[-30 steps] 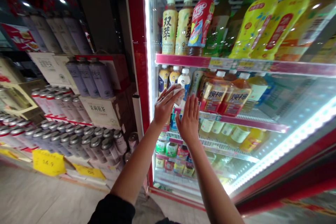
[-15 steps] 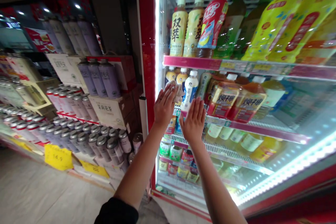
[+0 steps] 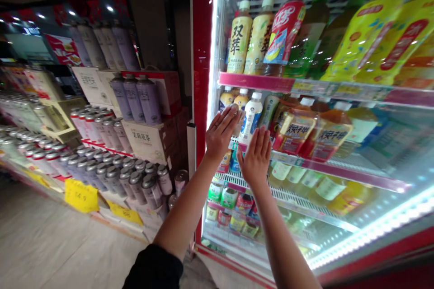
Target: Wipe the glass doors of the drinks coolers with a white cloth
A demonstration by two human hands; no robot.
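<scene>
My left hand [image 3: 220,134] lies with fingers together and stretched out, against the glass door of a lit drinks fridge. A crumpled pale cloth or tissue [image 3: 239,122] is pressed under its fingers, its edge showing on the right side. To the right and slightly lower, my right hand [image 3: 256,156] rests flat, apparently on the same glass, fingers straight and holding nothing. Behind the hands, through the glass, stand a white-and-blue bottle [image 3: 251,115] and two red-labelled bottles [image 3: 295,130] on a middle shelf.
The fridge's red frame [image 3: 202,54] borders the glass on the left. Beside it, stacked cartons [image 3: 144,139] and rows of cans [image 3: 115,176] fill a display with yellow price signs [image 3: 80,195]. Tall bottles [image 3: 239,38] line the upper fridge shelf. A pale floor [image 3: 81,244] lies below.
The view has turned slightly left, so the scene sits further right. Both hands stay near the glass, shifted only a little, and less of the cloth shows beside my left fingers.
</scene>
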